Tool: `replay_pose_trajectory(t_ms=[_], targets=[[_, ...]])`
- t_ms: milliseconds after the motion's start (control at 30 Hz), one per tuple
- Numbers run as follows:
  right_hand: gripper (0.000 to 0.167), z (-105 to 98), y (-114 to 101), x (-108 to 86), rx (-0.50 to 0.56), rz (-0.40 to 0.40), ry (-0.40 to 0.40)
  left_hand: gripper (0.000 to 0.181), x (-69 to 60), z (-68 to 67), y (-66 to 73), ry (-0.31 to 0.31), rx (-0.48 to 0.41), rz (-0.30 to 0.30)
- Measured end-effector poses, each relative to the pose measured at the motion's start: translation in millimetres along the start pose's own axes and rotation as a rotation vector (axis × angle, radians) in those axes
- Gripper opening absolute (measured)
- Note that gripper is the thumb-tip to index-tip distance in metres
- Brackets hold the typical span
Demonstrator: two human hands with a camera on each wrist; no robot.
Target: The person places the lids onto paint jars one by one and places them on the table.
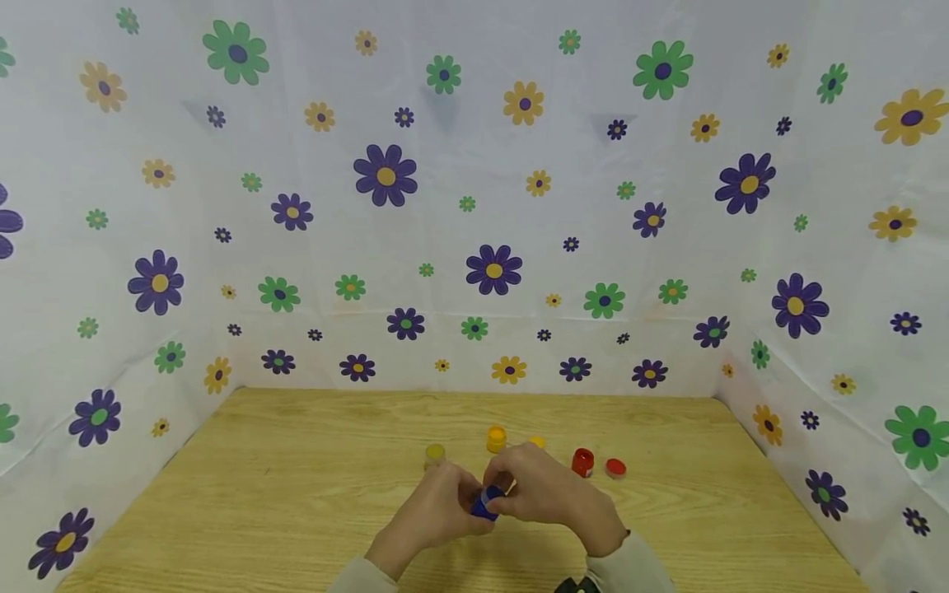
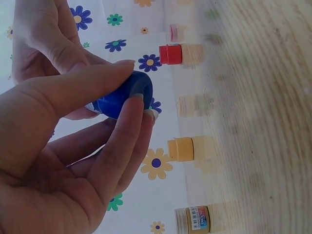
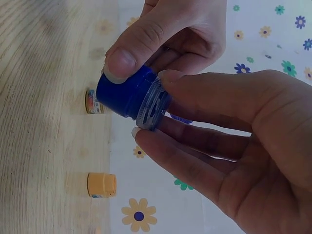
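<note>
"Jar (image 3: 122, 93), the blue one: where?"
"Held over the table (image 1: 296, 494), left hand (image 1: 436, 504) gripping it, right hand (image 1: 544, 487) pinching the ribbed lid (image 3: 152, 106)."
"Which step?"
"Working the lid, I'd judge; next seems to call for a steady jar and a twist, direction unclear."

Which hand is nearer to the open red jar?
Right. In the head view, the right hand is just left of the red jar; the left hand is farther left, gripping the blue jar.
</note>
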State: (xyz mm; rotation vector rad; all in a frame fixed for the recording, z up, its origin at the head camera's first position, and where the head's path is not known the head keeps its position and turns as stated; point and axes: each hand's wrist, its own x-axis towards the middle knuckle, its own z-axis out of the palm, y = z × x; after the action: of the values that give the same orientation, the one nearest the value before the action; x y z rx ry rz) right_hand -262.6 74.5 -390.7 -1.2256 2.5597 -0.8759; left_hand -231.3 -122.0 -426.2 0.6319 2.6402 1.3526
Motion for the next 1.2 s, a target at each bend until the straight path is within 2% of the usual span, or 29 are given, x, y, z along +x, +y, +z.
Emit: replay_pose_trajectory(t_ms=[267,600,867,1067,1200], targets=[[0.012,-0.5,-2.4,-0.5,0.020,0.013,0.001,0.012,-0.5,1.2,-0.3,-0.003,0.000,-0.021],[0.012,0.9,-1.1,-0.4,-0.041,0.019,0.014,0.011,-0.9,1.5,0.6,-0.006,-0.009,-0.016],[0.023,-3.2,0.9,-2.9,0.003,0.010,-0.005,0.012,-0.5,0.5,0.8,-0.015,-0.003,-0.022],[0.019,-5.2,-0.7,-4.4,0.074,-0.012,-0.025,0.014,-0.9,0.4,1.1,-0.007,-0.002,-0.026],[0.016,-4.0,-0.9,-3.6,0.081,-0.019,-0.030,0.012,-1.3,0.6,1.4,-0.006,-0.004,-0.028]])
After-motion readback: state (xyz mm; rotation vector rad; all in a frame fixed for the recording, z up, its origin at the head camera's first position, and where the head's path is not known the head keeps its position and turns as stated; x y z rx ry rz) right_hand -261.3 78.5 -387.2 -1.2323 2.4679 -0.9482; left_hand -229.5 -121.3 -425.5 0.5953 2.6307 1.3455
